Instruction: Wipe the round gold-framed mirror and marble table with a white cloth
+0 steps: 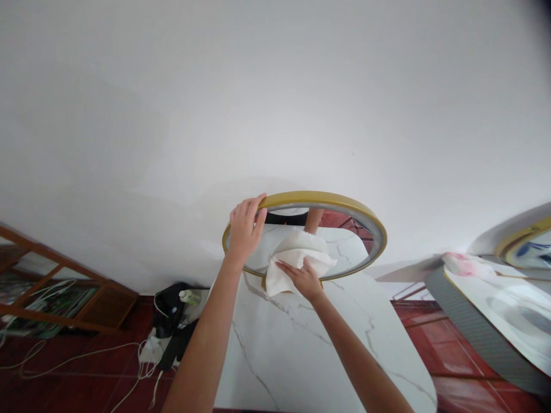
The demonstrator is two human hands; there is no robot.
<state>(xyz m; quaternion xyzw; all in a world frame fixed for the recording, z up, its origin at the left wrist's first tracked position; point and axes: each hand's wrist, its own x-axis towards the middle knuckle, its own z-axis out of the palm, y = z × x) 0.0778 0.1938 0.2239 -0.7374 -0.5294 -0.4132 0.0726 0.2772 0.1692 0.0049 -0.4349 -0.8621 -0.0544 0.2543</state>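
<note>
Mirror (321, 199), gold-rimmed, stands at the far end of a white, grey-veined table (297, 344), just before a pale wall (275, 103); its long axis, as seen from this angle, runs left to right. The white cloth (279, 282) lies directly beneath the right hand (303, 279), between fingers and mirror, low on the face, slightly left of the middle, its near edge draping over the lower rim. Right fingers straight, pointing left and far, laid flat over the fabric, not clenched; thumb raised apart. Left hand (246, 229) at the upper left of the rim: fingers curled over the edge, thumb on the near face, grasping the frame. The right is thus the nearer hand to the cloth; the left sits well apart from it, farther and to the left. Cloth hides part of the mirror's gold base; most of the glass to its right lies uncovered.
</note>
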